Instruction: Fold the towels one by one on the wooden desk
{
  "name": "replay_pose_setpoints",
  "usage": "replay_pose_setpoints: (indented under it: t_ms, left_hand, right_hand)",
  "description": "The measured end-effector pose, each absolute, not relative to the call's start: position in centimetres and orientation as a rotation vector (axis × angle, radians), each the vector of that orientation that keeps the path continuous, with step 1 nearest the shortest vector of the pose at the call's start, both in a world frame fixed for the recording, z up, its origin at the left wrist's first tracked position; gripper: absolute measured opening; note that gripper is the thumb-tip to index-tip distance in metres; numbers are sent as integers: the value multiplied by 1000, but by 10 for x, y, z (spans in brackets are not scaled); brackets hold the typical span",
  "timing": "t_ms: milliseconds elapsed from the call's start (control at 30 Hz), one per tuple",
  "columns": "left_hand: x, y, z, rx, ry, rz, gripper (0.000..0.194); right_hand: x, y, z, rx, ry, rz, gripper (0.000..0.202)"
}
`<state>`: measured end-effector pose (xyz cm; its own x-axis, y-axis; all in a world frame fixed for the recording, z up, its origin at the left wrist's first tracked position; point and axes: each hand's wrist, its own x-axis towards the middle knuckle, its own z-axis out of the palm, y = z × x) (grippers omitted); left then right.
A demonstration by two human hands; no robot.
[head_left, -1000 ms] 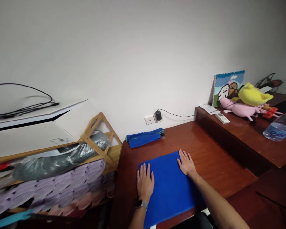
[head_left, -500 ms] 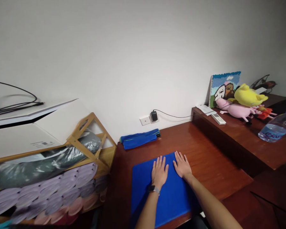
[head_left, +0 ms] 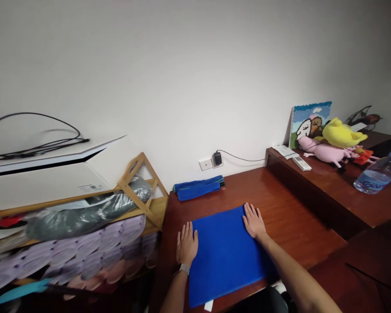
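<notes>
A blue cloth [head_left: 224,252] lies flat and roughly square on the brown wooden desk. My left hand [head_left: 187,245], with a watch band at the wrist, rests palm down at the cloth's left edge, fingers stretched out. At the far right corner of the cloth, my right hand [head_left: 254,221] lies flat with its fingers spread, partly on the cloth and partly on the wood. Neither hand grips anything. A small white tag [head_left: 209,305] sticks out from under the near edge of the cloth.
Behind lies a folded blue cloth [head_left: 198,188] by the wall, below a plugged-in black adapter [head_left: 217,158]. On the raised right surface are a water bottle [head_left: 379,174], plush toys [head_left: 329,152] and a white remote [head_left: 301,163]. A wooden rack [head_left: 156,208] with slippers stands left.
My left hand has slid left from the middle of the cloth to its left edge. My right hand stays near the far right corner. The view has shifted slightly left.
</notes>
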<state>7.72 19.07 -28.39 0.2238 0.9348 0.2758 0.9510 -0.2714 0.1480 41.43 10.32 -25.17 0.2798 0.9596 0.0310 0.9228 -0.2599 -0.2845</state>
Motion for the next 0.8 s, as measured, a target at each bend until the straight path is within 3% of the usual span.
replay_pose_setpoints:
  t_ms: [133,300,400,600,800]
  left_hand:
    - [75,186,-271,-2393,-1832,-687,55]
    - [76,171,-247,-2424,-1785,-862,47]
    - [73,143,-239,-2451,-1760,-909,44]
    - [28,34,-262,-2765,-1550,-836,37]
    - [7,-17,-275,-2825,-1526,-713,46]
  right_hand:
    - [406,41,-246,-2084,-1814,24,56]
    - [404,-75,-263,-1828,-1991,79,44]
    - [410,-118,-270,-1800,-2027,74,46]
    - [413,-134,-275,-1798,-2057,52,58]
    - [408,-134,-278,-1821,-2033,-30,54]
